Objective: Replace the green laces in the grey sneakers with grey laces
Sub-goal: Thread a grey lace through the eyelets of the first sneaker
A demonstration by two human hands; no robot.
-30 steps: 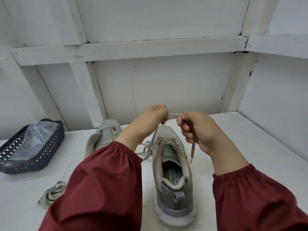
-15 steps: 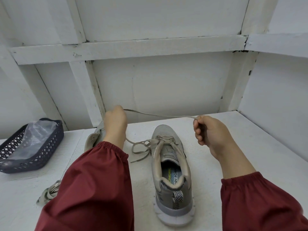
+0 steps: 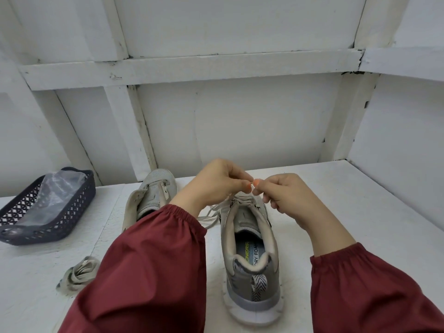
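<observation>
A grey sneaker (image 3: pixel 249 255) stands on the white table, heel toward me, with a grey lace (image 3: pixel 216 212) threaded through its lowest eyelets and trailing off to the left. Above its toe, my left hand (image 3: pixel 216 186) and my right hand (image 3: pixel 286 195) meet, and both pinch the lace between thumb and fingertips. The second grey sneaker (image 3: pixel 151 195) stands to the left, partly hidden behind my left sleeve. A bundled pale green lace (image 3: pixel 77 275) lies on the table at the lower left.
A dark lattice basket (image 3: pixel 60 224) with a clear plastic bag inside sits at the far left. White panelled walls close the table at the back and on the right.
My hands were spread wide apart half a second ago with the lace stretched between them. They have come back together above the sneaker's toe.
</observation>
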